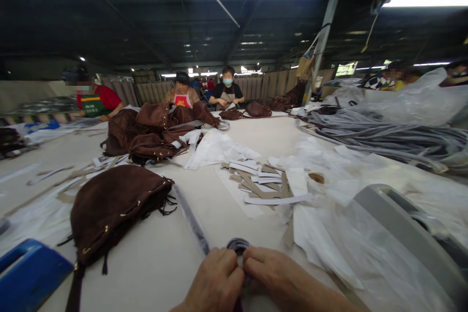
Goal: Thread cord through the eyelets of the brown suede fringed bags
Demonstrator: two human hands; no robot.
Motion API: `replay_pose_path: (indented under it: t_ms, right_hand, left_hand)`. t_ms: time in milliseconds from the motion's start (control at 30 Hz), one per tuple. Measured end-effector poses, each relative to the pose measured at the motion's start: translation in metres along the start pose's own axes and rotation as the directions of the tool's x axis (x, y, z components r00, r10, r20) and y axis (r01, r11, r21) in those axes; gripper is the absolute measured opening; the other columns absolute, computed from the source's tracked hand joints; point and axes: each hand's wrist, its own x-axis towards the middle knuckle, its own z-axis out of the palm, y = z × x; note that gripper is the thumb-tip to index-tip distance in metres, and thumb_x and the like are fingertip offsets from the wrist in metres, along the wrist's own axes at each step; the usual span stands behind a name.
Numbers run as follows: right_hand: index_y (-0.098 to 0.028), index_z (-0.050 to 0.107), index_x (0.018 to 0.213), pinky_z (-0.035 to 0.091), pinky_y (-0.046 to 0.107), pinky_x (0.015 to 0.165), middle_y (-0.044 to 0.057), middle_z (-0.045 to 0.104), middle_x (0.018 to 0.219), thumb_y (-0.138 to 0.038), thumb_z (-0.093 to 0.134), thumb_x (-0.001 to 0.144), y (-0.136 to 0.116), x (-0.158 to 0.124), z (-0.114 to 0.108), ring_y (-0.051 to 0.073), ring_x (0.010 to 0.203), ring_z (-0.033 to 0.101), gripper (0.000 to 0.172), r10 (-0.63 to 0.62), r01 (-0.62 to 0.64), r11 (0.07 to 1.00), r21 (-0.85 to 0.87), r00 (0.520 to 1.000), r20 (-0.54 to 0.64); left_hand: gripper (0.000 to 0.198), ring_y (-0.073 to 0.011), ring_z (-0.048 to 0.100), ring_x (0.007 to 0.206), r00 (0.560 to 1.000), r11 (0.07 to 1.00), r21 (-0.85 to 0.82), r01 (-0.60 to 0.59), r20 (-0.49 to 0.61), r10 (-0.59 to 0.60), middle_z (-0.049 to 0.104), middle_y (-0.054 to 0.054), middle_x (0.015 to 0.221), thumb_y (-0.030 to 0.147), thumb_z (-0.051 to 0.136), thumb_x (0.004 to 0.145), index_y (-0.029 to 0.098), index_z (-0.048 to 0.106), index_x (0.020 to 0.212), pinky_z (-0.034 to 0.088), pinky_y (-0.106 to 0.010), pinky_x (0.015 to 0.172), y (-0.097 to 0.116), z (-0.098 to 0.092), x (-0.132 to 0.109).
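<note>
My left hand (215,280) and my right hand (278,275) meet at the bottom centre of the table, fingers pinched together on a dark grey strap (238,244). A loop of the strap pokes up between my fingertips. Its free length (190,217) runs away across the white table to the upper left. A brown suede fringed bag (109,209) with brass studs lies just left of my hands.
A blue plastic bin (25,273) sits at the bottom left. Clear plastic bags (351,243) and a grey bin rim (398,224) lie right. Paper and card strips (259,180) litter the middle. More brown bags (153,131) are piled beyond; several people work at the far end.
</note>
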Motion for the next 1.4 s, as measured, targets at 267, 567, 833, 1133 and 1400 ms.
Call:
replay_pose_path:
  t_ms: [267,567,833,1133,1400]
  right_hand:
    - [-0.019,0.055,0.093,0.044,0.027,0.079,0.004,0.06,0.096,-0.016,0.047,0.091,0.011,-0.005,-0.023,0.017,0.088,0.055,0.008,-0.065,0.055,0.974,0.222,0.997,0.037]
    - [-0.019,0.053,0.09,0.043,0.028,0.076,0.003,0.059,0.092,-0.024,0.057,0.086,0.009,-0.005,-0.022,0.018,0.084,0.054,0.006,-0.055,0.049,0.97,0.236,0.998,0.018]
    - [-0.021,0.056,0.099,0.043,0.028,0.087,0.004,0.062,0.104,-0.014,0.059,0.084,0.009,-0.004,-0.022,0.019,0.097,0.055,0.016,-0.073,0.07,0.941,0.332,0.997,-0.004]
    - [-0.02,0.054,0.091,0.042,0.027,0.08,0.003,0.06,0.097,-0.019,0.056,0.087,0.011,-0.004,-0.023,0.018,0.09,0.054,0.005,-0.1,0.093,0.953,0.287,0.995,0.011]
    - [-0.02,0.053,0.085,0.042,0.026,0.074,0.002,0.063,0.094,-0.016,0.062,0.079,0.011,-0.004,-0.026,0.019,0.087,0.057,0.011,-0.026,0.015,0.99,0.137,0.996,0.083]
  left_hand:
    - [0.017,-0.0187,0.055,0.093,0.955,0.914,-0.404,0.031,0.282,0.092,0.061,-0.006,0.103,0.017,0.052,0.09,0.02,0.059,0.106,0.045,-0.029,0.084,-0.024,-0.038,0.011]
    - [0.06,-0.0203,0.061,0.107,0.974,0.864,-0.498,0.071,0.22,0.047,0.055,-0.011,0.127,0.004,0.042,0.085,0.029,0.037,0.14,0.052,-0.027,0.088,-0.015,-0.041,-0.01]
    - [0.071,-0.0256,0.044,0.131,0.979,0.909,-0.415,0.021,0.194,0.066,0.034,-0.016,0.15,0.003,0.04,0.083,0.027,0.022,0.147,0.044,-0.036,0.101,-0.032,-0.029,-0.025]
    - [0.079,-0.0252,0.072,0.085,0.918,0.987,-0.131,0.093,0.395,-0.035,0.025,-0.015,0.153,0.0,0.049,0.071,0.034,0.033,0.141,0.057,-0.029,0.07,-0.03,-0.037,-0.014]
    - [0.026,-0.0168,0.069,0.084,0.947,0.994,-0.087,0.063,0.32,-0.032,0.055,-0.007,0.134,0.004,0.052,0.077,0.021,0.056,0.096,0.054,-0.021,0.073,-0.026,-0.027,0.009]
